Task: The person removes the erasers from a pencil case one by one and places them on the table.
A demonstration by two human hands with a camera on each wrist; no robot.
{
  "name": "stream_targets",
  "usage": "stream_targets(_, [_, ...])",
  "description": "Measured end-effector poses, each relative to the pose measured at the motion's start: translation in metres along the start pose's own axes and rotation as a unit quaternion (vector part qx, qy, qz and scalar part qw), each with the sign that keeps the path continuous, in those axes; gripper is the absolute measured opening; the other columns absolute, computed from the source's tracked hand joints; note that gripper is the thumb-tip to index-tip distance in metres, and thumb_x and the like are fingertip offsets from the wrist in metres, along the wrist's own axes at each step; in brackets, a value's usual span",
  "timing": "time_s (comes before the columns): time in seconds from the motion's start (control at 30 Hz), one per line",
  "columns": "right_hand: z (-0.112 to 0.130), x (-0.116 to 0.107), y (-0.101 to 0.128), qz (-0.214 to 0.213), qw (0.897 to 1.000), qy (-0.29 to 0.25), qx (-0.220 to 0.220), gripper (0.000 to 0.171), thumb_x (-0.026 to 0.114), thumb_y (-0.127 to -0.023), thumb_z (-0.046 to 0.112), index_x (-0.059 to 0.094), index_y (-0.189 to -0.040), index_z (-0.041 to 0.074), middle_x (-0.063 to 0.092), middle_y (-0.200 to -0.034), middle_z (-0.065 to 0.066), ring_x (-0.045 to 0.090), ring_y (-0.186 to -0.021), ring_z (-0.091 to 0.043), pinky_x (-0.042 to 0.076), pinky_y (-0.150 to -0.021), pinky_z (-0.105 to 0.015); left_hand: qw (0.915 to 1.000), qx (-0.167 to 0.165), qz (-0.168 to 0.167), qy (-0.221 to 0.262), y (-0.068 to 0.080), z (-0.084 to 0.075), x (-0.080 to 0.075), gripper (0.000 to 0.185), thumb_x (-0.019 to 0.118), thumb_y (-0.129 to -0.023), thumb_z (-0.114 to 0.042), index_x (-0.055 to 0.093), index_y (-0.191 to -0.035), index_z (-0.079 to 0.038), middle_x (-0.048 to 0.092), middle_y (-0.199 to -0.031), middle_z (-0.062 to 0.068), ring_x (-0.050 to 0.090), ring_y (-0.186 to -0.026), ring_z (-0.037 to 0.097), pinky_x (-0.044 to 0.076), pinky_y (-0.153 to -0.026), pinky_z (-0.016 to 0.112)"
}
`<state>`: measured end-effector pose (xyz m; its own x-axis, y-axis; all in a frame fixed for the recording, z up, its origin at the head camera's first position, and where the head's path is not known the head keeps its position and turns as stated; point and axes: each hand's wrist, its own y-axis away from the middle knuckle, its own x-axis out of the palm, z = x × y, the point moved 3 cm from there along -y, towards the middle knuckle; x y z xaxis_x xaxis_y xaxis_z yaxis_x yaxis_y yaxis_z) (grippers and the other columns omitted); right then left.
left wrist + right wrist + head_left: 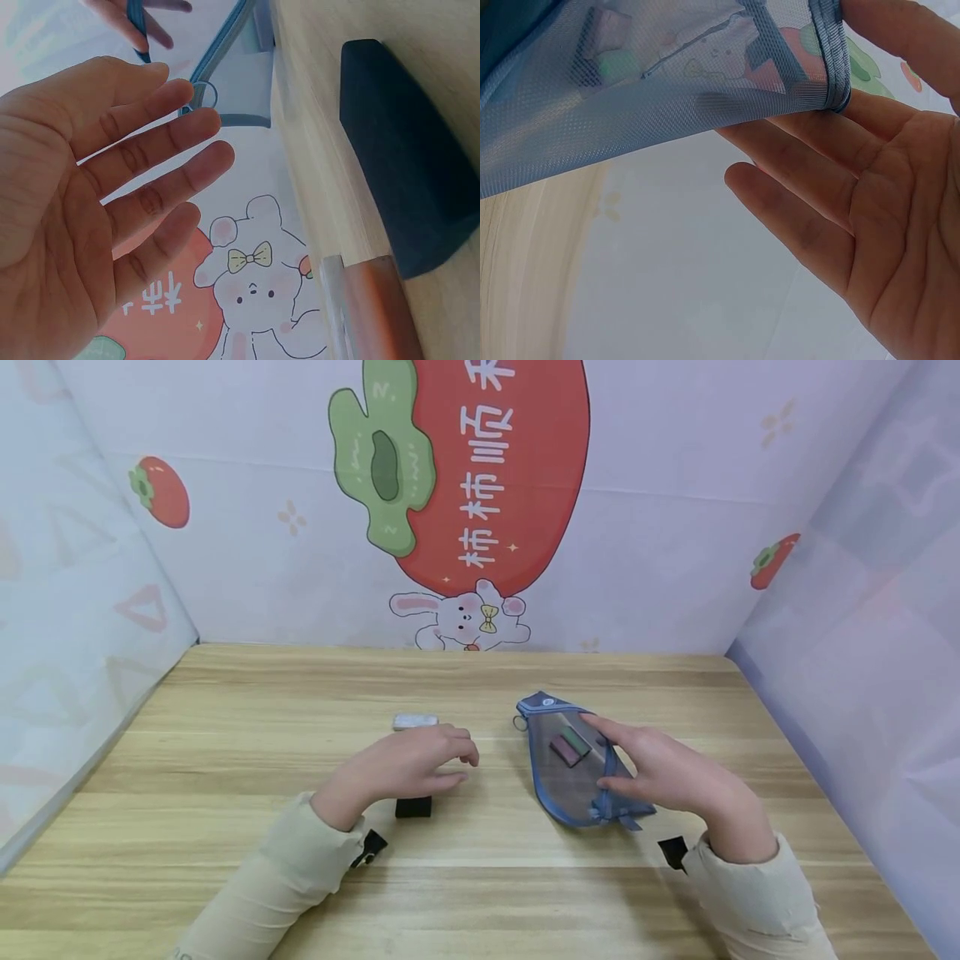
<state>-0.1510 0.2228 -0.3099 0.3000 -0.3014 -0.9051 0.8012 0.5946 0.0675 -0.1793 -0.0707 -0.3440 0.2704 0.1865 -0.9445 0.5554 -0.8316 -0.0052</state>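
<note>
A blue mesh zip pouch is to the right of the middle of the table, partly lifted at its right side. Through the mesh I see two small blocks inside, one green and one mauve. My right hand pinches the pouch's right edge between thumb and fingers; in the right wrist view several fingers lie behind the mesh. My left hand hovers over the table with relaxed, slightly bent fingers, holding nothing. Below it lies a black block, and beyond it a whitish block with an orange side in the left wrist view.
The wooden table is enclosed by printed cloth walls at the back and both sides. A small ring hangs at the pouch's far left corner. Black straps sit at both sleeve cuffs.
</note>
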Motion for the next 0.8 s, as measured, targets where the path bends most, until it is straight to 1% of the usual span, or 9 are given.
stream_targets(0.1, [-0.001,0.001,0.000,0.002,1.000,0.000,0.003,0.079,0.074,-0.086,0.010,0.032,-0.151,-0.004,0.061,-0.135,-0.020,0.064,-0.111,-0.025,0.052,-0.091,-0.045,1.0000,-0.002,-0.002,0.002,-0.002,-0.002,-0.001,0.019,0.063,-0.096,-0.016,0.070,-0.112,-0.009,0.069,-0.109,0.004,0.065,-0.099,0.020,0.053,-0.090,0.033])
stream_targets(0.23, [-0.001,0.002,-0.001,0.004,1.000,0.002,0.005,0.079,0.074,-0.086,0.010,0.032,-0.151,-0.004,0.060,-0.136,-0.020,0.064,-0.110,-0.024,0.052,-0.091,-0.044,0.9999,0.011,-0.009,0.003,-0.005,-0.006,-0.002,0.019,0.064,-0.096,-0.015,0.070,-0.112,-0.007,0.069,-0.108,0.006,0.064,-0.100,0.022,0.054,-0.091,0.035])
stream_targets(0.33, [-0.001,0.002,0.000,0.006,1.000,0.008,0.007,0.079,0.074,-0.086,0.011,0.033,-0.151,-0.003,0.060,-0.136,-0.020,0.064,-0.102,-0.018,0.052,-0.089,-0.042,0.9995,0.029,-0.014,-0.003,-0.009,-0.009,-0.002,0.018,0.063,-0.096,-0.015,0.070,-0.111,-0.007,0.069,-0.107,0.006,0.064,-0.100,0.021,0.054,-0.091,0.033])
stream_targets(0.47, [-0.002,0.001,0.000,0.008,1.000,0.013,0.012,0.079,0.075,-0.086,0.012,0.033,-0.151,-0.002,0.059,-0.137,-0.021,0.060,-0.091,-0.010,0.052,-0.087,-0.040,0.9986,0.047,-0.020,-0.010,-0.016,-0.012,-0.002,0.018,0.063,-0.096,-0.016,0.070,-0.111,-0.008,0.069,-0.108,0.005,0.064,-0.101,0.019,0.053,-0.092,0.031])
stream_targets(0.57, [-0.002,0.001,0.000,0.008,1.000,0.010,0.012,0.079,0.075,-0.086,0.012,0.033,-0.151,-0.002,0.058,-0.138,-0.022,0.062,-0.096,-0.012,0.052,-0.089,-0.041,0.9985,0.049,-0.022,-0.008,-0.020,-0.014,-0.002,0.019,0.063,-0.096,-0.017,0.070,-0.112,-0.008,0.069,-0.109,0.004,0.063,-0.101,0.019,0.053,-0.093,0.031])
stream_targets(0.67, [-0.002,0.001,0.000,0.007,1.000,0.005,0.012,0.079,0.075,-0.086,0.012,0.032,-0.152,-0.002,0.057,-0.139,-0.022,0.065,-0.108,-0.021,0.052,-0.092,-0.045,0.9989,0.043,-0.019,-0.006,-0.024,-0.017,-0.003,0.021,0.064,-0.096,-0.019,0.070,-0.113,-0.009,0.068,-0.110,0.004,0.062,-0.102,0.017,0.053,-0.093,0.030])
stream_targets(0.77, [-0.001,0.001,0.001,0.006,1.000,0.001,0.013,0.079,0.075,-0.086,0.011,0.032,-0.152,-0.002,0.055,-0.141,-0.023,0.062,-0.119,-0.031,0.051,-0.096,-0.049,0.9991,0.039,-0.013,-0.007,-0.029,-0.020,-0.002,0.023,0.063,-0.096,-0.023,0.070,-0.114,-0.010,0.068,-0.111,0.003,0.061,-0.102,0.016,0.052,-0.094,0.030])
stream_targets(0.8, [-0.001,0.001,0.001,0.006,1.000,0.001,0.013,0.079,0.075,-0.086,0.011,0.032,-0.152,-0.002,0.055,-0.141,-0.023,0.062,-0.120,-0.031,0.051,-0.096,-0.049,0.9991,0.040,-0.011,-0.007,-0.030,-0.021,-0.002,0.023,0.063,-0.096,-0.023,0.070,-0.114,-0.010,0.068,-0.111,0.003,0.061,-0.102,0.015,0.052,-0.094,0.030])
